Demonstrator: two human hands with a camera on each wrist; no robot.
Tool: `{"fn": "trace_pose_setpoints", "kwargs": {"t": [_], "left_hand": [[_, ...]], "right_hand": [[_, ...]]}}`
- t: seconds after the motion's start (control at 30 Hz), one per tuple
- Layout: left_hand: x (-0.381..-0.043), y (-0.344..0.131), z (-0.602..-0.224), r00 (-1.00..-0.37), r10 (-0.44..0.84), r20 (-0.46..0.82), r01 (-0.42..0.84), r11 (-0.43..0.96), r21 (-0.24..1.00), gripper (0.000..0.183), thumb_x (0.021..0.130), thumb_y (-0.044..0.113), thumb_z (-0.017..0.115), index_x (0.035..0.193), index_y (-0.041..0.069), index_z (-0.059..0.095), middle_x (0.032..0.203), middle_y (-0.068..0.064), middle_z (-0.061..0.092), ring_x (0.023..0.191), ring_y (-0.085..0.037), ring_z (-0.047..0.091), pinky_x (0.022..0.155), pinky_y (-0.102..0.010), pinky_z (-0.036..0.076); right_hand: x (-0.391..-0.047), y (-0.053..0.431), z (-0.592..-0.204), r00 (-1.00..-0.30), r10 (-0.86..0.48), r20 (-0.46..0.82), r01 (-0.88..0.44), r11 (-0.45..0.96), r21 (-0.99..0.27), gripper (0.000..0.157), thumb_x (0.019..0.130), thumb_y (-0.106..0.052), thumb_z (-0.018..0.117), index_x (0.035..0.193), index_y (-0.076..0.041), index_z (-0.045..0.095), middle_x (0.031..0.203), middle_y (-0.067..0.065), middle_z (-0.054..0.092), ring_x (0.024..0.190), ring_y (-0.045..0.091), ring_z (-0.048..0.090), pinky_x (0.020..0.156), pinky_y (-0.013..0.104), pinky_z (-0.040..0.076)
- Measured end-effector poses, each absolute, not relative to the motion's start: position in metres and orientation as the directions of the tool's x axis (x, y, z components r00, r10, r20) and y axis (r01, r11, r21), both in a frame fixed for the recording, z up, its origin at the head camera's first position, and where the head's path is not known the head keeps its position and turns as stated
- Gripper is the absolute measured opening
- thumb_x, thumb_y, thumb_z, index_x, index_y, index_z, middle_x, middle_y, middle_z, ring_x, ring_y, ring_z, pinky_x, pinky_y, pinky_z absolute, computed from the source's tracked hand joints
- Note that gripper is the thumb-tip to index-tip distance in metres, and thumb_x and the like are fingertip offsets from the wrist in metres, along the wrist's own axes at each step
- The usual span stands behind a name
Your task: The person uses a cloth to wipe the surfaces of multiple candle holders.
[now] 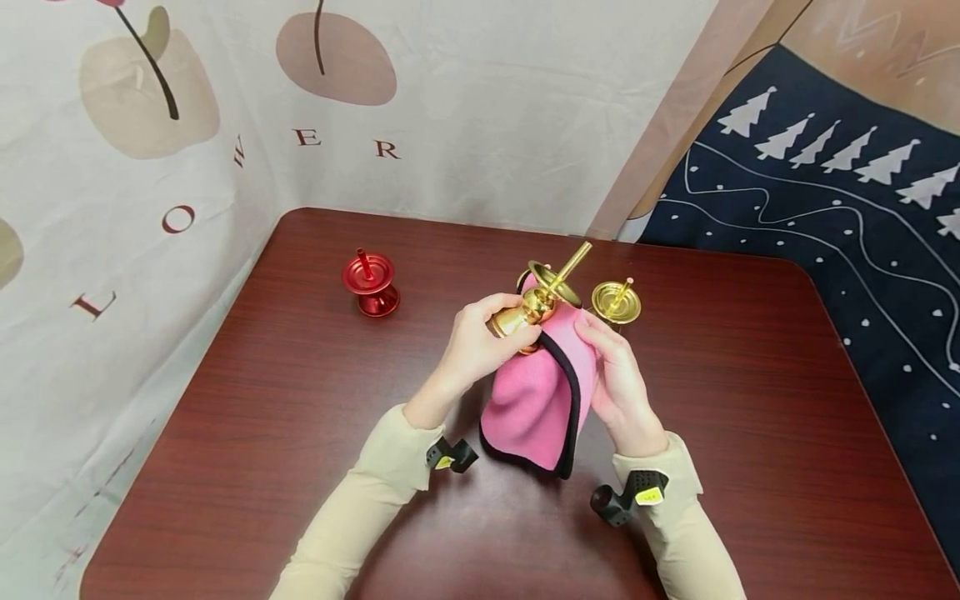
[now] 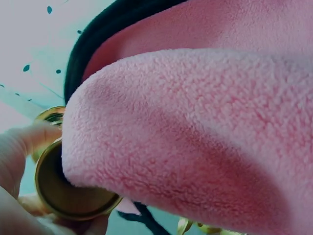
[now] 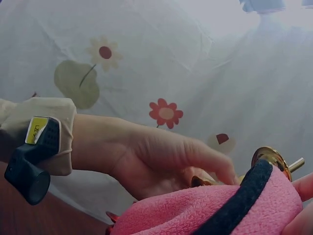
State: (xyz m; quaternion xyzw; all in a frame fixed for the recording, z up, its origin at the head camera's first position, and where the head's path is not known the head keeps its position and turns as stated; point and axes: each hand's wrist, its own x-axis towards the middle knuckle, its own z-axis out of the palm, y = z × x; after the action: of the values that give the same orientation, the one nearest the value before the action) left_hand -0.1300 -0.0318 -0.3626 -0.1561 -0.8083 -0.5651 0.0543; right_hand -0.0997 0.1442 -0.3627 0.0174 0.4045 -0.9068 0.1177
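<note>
My left hand [image 1: 483, 337] grips a gold candle holder [image 1: 537, 305] by its base, tilted so its spike points up and right. In the left wrist view the hollow underside of that candle holder [image 2: 78, 196] faces the camera, partly covered by cloth. A pink fleece cloth [image 1: 525, 408] with black edging drapes from beside the holder down toward the table. The right hand [image 1: 617, 375] pinches the cloth at its upper right, near the drip dish; in the right wrist view the cloth [image 3: 195, 210] hides part of the holder.
A red candle holder [image 1: 371, 282] stands upright at the back left of the dark wooden table [image 1: 300, 467]. Behind the right hand stands a second gold candle holder [image 1: 617, 302]. Printed fabric [image 1: 487, 117] hangs along the table's far side.
</note>
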Motion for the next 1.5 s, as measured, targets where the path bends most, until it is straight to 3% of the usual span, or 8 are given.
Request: {"fn": "trace_pose_setpoints", "kwargs": {"t": [0.23,0.4,0.6,0.77,0.97,1.23,1.33,1.5], "left_hand": [[-0.132,-0.039,-0.361,-0.900,0.317,0.299,0.374,0.212,0.903,0.052,0.066,0.005,0.079,0.114,-0.004,0.060,0.109,-0.015,0.065,0.094,-0.024,0.060,0.082,-0.030,0.046],[-0.130,-0.035,-0.363,-0.922,0.229,0.313,0.327,0.026,0.945,0.053,0.059,-0.002,0.084,0.105,-0.004,0.058,0.105,-0.015,0.065,0.093,-0.020,0.061,0.085,-0.029,0.047],[-0.127,-0.026,-0.371,-0.920,0.107,0.376,0.367,-0.100,0.925,0.052,0.058,-0.007,0.084,0.105,-0.008,0.060,0.105,-0.021,0.065,0.088,-0.017,0.061,0.080,-0.030,0.049],[-0.125,-0.018,-0.375,-0.922,0.058,0.383,0.372,-0.142,0.917,0.053,0.061,-0.009,0.081,0.110,-0.011,0.060,0.114,-0.025,0.062,0.104,-0.023,0.061,0.089,-0.031,0.048],[-0.121,-0.012,-0.375,-0.923,0.034,0.383,0.364,-0.243,0.899,0.060,0.067,-0.017,0.074,0.115,-0.013,0.039,0.132,-0.024,0.050,0.122,-0.035,0.048,0.099,-0.034,0.040],[-0.117,-0.008,-0.374,-0.922,-0.006,0.386,0.370,-0.302,0.879,0.056,0.068,-0.018,0.072,0.112,-0.013,0.038,0.138,-0.023,0.042,0.125,-0.034,0.045,0.100,-0.035,0.038],[-0.119,-0.008,-0.377,-0.904,-0.016,0.428,0.410,-0.322,0.853,0.058,0.069,-0.014,0.074,0.114,-0.015,0.038,0.138,-0.024,0.042,0.125,-0.038,0.044,0.100,-0.037,0.038],[-0.120,-0.008,-0.379,-0.872,0.005,0.489,0.463,-0.318,0.827,0.064,0.066,-0.021,0.071,0.118,-0.016,0.035,0.138,-0.027,0.042,0.125,-0.045,0.040,0.102,-0.037,0.036]], "right_hand": [[-0.102,0.151,-0.365,-0.960,-0.257,-0.113,0.267,-0.714,-0.647,0.038,0.099,-0.003,0.024,0.110,-0.004,0.060,0.098,0.008,0.066,0.088,0.014,0.065,0.075,0.023,0.051],[-0.102,0.153,-0.367,-0.963,-0.237,-0.130,0.266,-0.746,-0.610,0.036,0.099,-0.003,0.025,0.109,-0.003,0.059,0.099,0.009,0.066,0.089,0.016,0.065,0.076,0.024,0.052],[-0.101,0.148,-0.366,-0.978,-0.166,-0.128,0.209,-0.812,-0.545,0.023,0.096,-0.001,0.036,0.110,-0.003,0.054,0.100,0.010,0.063,0.090,0.017,0.063,0.078,0.023,0.050],[-0.100,0.142,-0.363,-0.985,-0.112,-0.132,0.163,-0.860,-0.484,0.022,0.096,0.001,0.033,0.105,-0.001,0.053,0.095,0.011,0.062,0.085,0.018,0.063,0.073,0.023,0.051],[-0.099,0.137,-0.361,-0.990,-0.062,-0.126,0.115,-0.872,-0.476,0.022,0.095,0.002,0.032,0.102,0.000,0.053,0.095,0.012,0.062,0.086,0.018,0.063,0.075,0.024,0.050],[-0.099,0.133,-0.359,-0.994,-0.051,-0.100,0.092,-0.879,-0.469,0.024,0.094,0.002,0.033,0.111,-0.001,0.050,0.101,0.012,0.061,0.091,0.019,0.062,0.080,0.025,0.050],[-0.099,0.131,-0.359,-0.993,-0.044,-0.108,0.090,-0.877,-0.472,0.025,0.095,0.001,0.031,0.113,-0.001,0.049,0.101,0.012,0.061,0.091,0.019,0.062,0.080,0.025,0.050],[-0.099,0.129,-0.359,-0.994,-0.038,-0.102,0.081,-0.881,-0.467,0.027,0.096,0.001,0.028,0.110,-0.001,0.050,0.098,0.012,0.062,0.088,0.019,0.063,0.077,0.025,0.051]]}}
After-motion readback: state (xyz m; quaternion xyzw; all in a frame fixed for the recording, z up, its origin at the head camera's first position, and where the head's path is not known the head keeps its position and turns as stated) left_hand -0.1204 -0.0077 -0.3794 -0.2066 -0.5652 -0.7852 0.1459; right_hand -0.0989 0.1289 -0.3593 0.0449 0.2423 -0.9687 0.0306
